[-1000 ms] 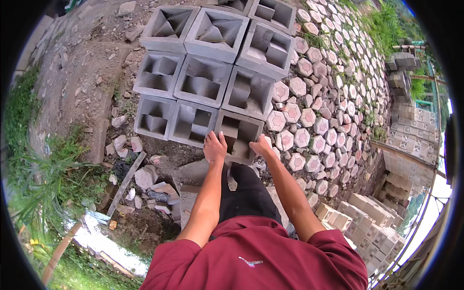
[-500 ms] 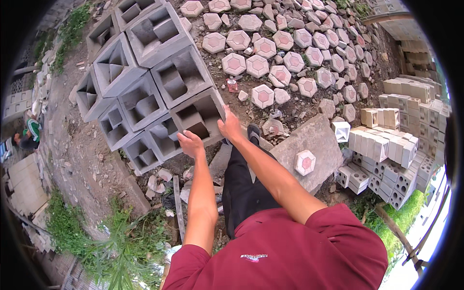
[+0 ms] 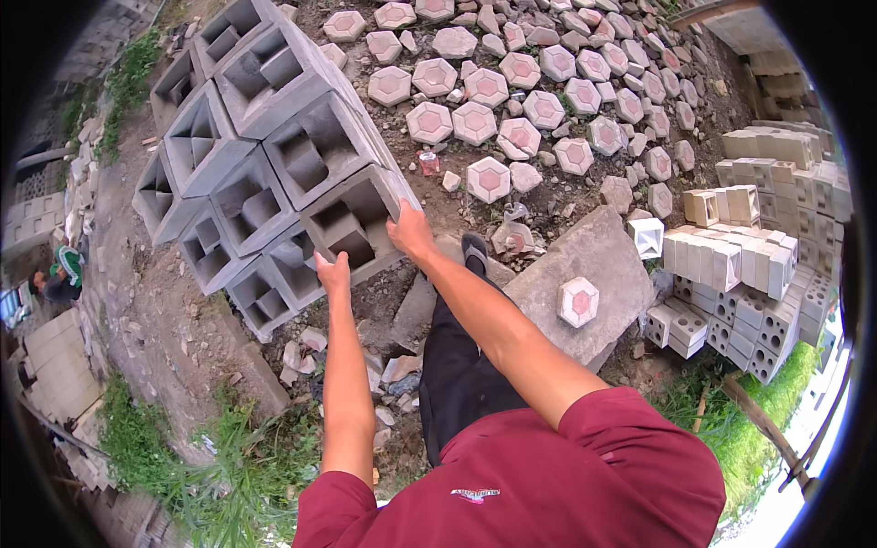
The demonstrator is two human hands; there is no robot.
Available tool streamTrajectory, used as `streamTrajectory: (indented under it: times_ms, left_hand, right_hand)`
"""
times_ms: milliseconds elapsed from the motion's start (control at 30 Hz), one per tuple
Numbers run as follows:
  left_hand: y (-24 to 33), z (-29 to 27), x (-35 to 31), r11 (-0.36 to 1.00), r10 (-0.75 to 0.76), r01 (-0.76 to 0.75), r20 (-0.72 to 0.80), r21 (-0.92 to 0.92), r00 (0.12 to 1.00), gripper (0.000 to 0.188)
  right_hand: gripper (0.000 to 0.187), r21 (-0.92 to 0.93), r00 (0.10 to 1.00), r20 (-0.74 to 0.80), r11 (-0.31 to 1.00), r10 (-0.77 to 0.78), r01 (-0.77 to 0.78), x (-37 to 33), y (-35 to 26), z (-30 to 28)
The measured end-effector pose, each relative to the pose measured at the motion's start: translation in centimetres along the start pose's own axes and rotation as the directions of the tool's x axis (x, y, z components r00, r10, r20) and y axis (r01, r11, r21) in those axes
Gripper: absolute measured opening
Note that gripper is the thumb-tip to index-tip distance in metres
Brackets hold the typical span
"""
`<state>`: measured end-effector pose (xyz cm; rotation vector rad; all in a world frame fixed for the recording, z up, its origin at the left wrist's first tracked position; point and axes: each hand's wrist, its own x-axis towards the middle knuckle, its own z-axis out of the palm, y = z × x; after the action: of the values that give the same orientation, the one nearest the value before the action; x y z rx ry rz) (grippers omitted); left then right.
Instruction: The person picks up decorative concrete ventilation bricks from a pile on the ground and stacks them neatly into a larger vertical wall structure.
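Observation:
My right hand grips the right-hand edge of a grey hollow concrete block, the nearest one in a tilted stack. On the same block's lower edge, my left hand is closed, its thumb up and part of its fingers hidden. The block's open cells face me, with a stepped inner wall between them. Against its far and left sides sit several more hollow blocks of the same kind, stacked close together.
Hexagonal pavers with pink centres lie in rows among rubble beyond the stack. One paver rests on a concrete slab beside my legs. Pale hollow blocks are piled at right. A person is at far left.
The view has shifted, so the block stack and both hands appear farther left. Both hands stay at the same block, with their grip little changed.

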<state>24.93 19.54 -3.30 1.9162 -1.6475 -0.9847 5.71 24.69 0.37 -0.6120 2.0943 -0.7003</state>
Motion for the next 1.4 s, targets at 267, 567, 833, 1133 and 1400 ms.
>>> streamTrajectory:
  times_ms: [267,567,833,1133,1400]
  left_hand:
    - [2.7,-1.1,0.2,0.953,-0.129,0.225,0.401,-0.203,0.907,0.067]
    - [3.2,-6.4,-8.5,0.919,0.156,0.047,0.469,-0.392,0.869,0.060]
    - [6.0,-0.7,-14.9,0.459,0.070,0.758,0.870,-0.463,0.488,0.069]
    - [25.1,-7.4,-21.1,0.567,0.241,0.745,0.936,-0.352,0.258,0.065]
    - [27.8,-4.2,-21.5,0.589,0.383,0.705,0.905,-0.394,0.186,0.053]
  right_hand:
    - [0.036,-0.149,0.994,-0.039,0.984,-0.105,0.098,0.4,1.4,-0.4]
    - [0.033,-0.214,0.973,-0.156,0.967,-0.172,0.136,-11.4,3.7,-6.2]
    - [0.033,-0.184,0.952,-0.304,0.978,0.036,-0.096,-20.1,9.2,-14.1]
    - [0.045,0.059,0.862,-0.502,0.997,0.071,-0.048,-32.0,1.6,-27.2]
    - [0.074,0.623,0.768,-0.569,0.764,0.294,0.170,-32.7,1.8,-33.4]
